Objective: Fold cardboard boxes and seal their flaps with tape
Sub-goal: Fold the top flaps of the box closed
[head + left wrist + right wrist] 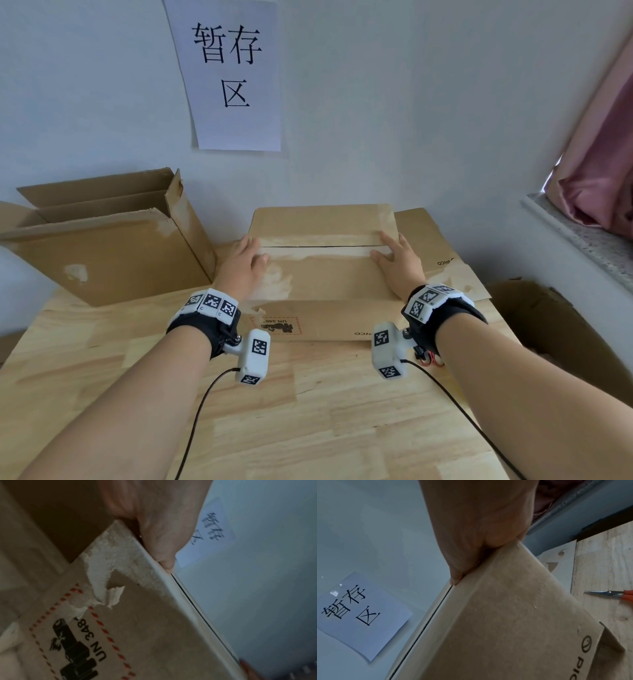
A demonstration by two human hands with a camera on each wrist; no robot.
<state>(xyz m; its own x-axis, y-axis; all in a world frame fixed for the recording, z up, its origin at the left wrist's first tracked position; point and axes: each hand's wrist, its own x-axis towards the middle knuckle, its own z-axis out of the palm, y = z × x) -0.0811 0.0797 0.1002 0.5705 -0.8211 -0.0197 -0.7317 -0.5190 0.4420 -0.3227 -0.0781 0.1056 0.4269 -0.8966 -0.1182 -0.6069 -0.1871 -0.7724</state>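
A brown cardboard box (pixel 325 274) stands on the wooden table (pixel 308 411) with its two top flaps folded down, a thin dark seam (pixel 318 246) running between them. My left hand (pixel 245 260) presses flat on the left end of the flaps, fingers straight. My right hand (pixel 394 255) presses flat on the right end in the same way. In the left wrist view the left hand (pixel 157 534) lies along the flap edge above a torn patch (pixel 113 563) and a printed UN label (pixel 82 649). The right hand (pixel 471 540) rests at the seam (pixel 436 609). No tape is in view.
An open cardboard box (pixel 102 246) stands at the left by the wall. Flattened cardboard (pixel 442 253) lies under and right of the folded box. Orange-handled scissors (pixel 614 594) lie on the table to the right. A paper sign (pixel 233 75) hangs on the wall; a windowsill (pixel 582 236) is at right.
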